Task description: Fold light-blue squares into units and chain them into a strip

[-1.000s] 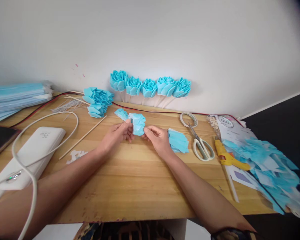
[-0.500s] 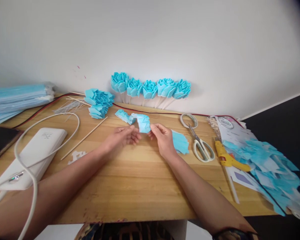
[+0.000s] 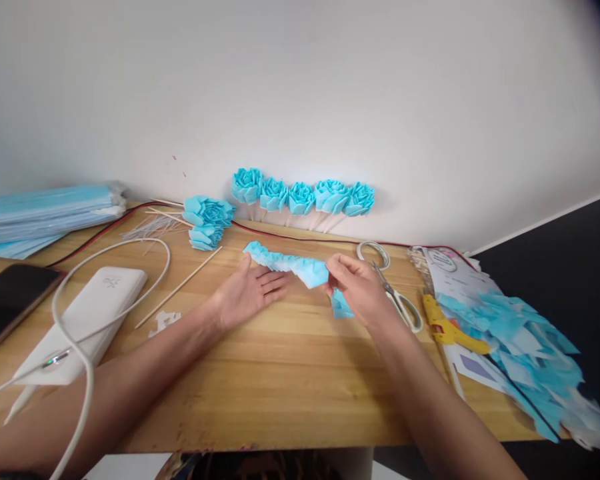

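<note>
A pleated light-blue strip (image 3: pixel 285 262), its upper edge folded into points, stretches between my hands above the wooden table. At its right end, the thumb and fingers of my right hand (image 3: pixel 355 280) pinch it. My left hand (image 3: pixel 250 291) lies palm up under the left part, fingers stretched out and thumb raised beside the strip's left end; whether the thumb touches it I cannot tell. Partly hidden behind my right hand is a flat blue piece (image 3: pixel 341 305) on the table. Scissors (image 3: pixel 399 300) lie just right of that hand, below a tape roll (image 3: pixel 373 255).
Several blue fabric flowers (image 3: pixel 301 198) lean on the wall; more flowers (image 3: pixel 207 220) lie left. A thin stick (image 3: pixel 177 288), power bank (image 3: pixel 85 323) with looping cable, phone (image 3: pixel 15 300) and blue stack (image 3: pixel 50 212) fill the left. Rightward are a yellow glue gun (image 3: pixel 447 327) and blue scraps (image 3: pixel 525 347).
The strip, curled before, is now drawn out longer and straighter. My right hand has moved right and covers most of the flat blue piece. My left hand has opened and turned palm up.
</note>
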A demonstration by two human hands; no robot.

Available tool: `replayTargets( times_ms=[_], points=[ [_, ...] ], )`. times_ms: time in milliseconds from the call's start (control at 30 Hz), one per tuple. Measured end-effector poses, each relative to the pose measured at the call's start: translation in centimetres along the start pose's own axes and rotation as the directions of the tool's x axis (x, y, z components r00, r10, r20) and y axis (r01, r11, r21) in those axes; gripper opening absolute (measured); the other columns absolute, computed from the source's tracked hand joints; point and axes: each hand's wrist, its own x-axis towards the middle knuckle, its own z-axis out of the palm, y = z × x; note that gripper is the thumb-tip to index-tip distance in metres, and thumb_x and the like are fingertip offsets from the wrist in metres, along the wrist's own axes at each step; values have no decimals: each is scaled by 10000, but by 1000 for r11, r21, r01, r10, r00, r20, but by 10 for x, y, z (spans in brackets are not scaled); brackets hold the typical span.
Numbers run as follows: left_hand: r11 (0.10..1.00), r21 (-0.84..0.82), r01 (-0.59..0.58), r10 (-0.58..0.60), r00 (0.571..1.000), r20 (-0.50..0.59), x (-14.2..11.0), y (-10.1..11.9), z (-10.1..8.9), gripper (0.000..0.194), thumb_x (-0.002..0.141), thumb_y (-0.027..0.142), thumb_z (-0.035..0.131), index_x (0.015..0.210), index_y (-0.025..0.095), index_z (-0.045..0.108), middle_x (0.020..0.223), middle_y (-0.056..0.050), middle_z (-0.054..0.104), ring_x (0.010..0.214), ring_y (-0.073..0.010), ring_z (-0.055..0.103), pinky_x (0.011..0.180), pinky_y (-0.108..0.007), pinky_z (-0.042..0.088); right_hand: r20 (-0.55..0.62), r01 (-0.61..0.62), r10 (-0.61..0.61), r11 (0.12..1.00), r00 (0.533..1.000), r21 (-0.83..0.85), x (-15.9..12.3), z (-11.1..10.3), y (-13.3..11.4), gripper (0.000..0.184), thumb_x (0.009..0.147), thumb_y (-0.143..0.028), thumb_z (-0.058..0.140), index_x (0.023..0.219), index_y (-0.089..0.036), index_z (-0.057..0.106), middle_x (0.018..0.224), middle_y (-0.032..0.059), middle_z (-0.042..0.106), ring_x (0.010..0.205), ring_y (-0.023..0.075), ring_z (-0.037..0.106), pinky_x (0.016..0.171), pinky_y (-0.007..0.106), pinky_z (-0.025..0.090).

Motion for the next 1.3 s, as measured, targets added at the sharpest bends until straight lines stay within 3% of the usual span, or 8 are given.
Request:
replayTargets(
  times_ms=[267,600,867,967,1033,1100,1200,1300],
  points=[
    [982,-18,-187,179,961,-213,4,12,4,316,965,358,382,911,138,602,976,-110,683,892,-181,663,896,-337,508,196,-64,177,877,965,-477,-32,-24,0,339,881,-420,517,672,-168,605,633,-15,564,607,105,487,587,235,359],
    [886,439,-147,308,895,-322,41,47,-8,140,889,295,513,929,163,541,903,-115,693,727,-195,688,759,-388,560,156,28,101,749,982,-662,-9,-15,25,351,904,-373,457,665,-175,622,661,-1,658,618,122,558,597,236,347],
    [700,704,-123,450,841,-300,45,73,-5,249,865,303,503,1051,147,561,786,-80,646,713,-231,653,744,-421,542,72,46,68,327,995,-944,-2,5,34,329,950,-349,383,801,-212,643,812,47,721,705,179,629,561,268,267],
    [419,892,-171,681,709,-184,35,69,-4,417,831,273,558,1233,172,517,901,-69,622,920,-251,604,892,-415,468,112,96,47,264,993,-960,-6,11,36,337,972,-326,338,852,-213,631,903,50,724,778,184,650,583,268,286],
    [-52,991,-126,805,582,116,25,60,1,503,839,268,541,1323,157,463,989,-93,604,1002,-265,557,938,-425,424,138,125,37,245,990,-962,-8,14,35,350,980,-317,320,846,-208,624,900,48,721,793,185,652,587,267,293],
    [-362,928,-85,745,572,343,13,48,10,488,877,273,479,1348,149,446,1047,-112,590,927,-244,567,882,-410,445,158,147,26,238,987,-960,-9,12,30,359,981,-323,320,835,-207,626,884,45,721,787,185,654,582,267,294],
    [-474,869,-143,629,635,448,-5,30,27,436,907,264,436,1326,150,465,1073,-106,594,791,-187,574,765,-339,471,127,131,-31,250,991,-959,-8,-5,15,348,972,-367,348,875,-215,647,884,42,728,776,188,656,588,267,308],
    [-457,861,-225,562,677,475,-17,14,39,389,913,243,430,1291,179,495,1027,-76,620,725,-159,571,676,-292,462,6,60,-166,323,986,-944,-6,-38,-1,323,968,-359,359,1035,-230,648,986,39,728,875,188,657,653,263,358]
  ],
)
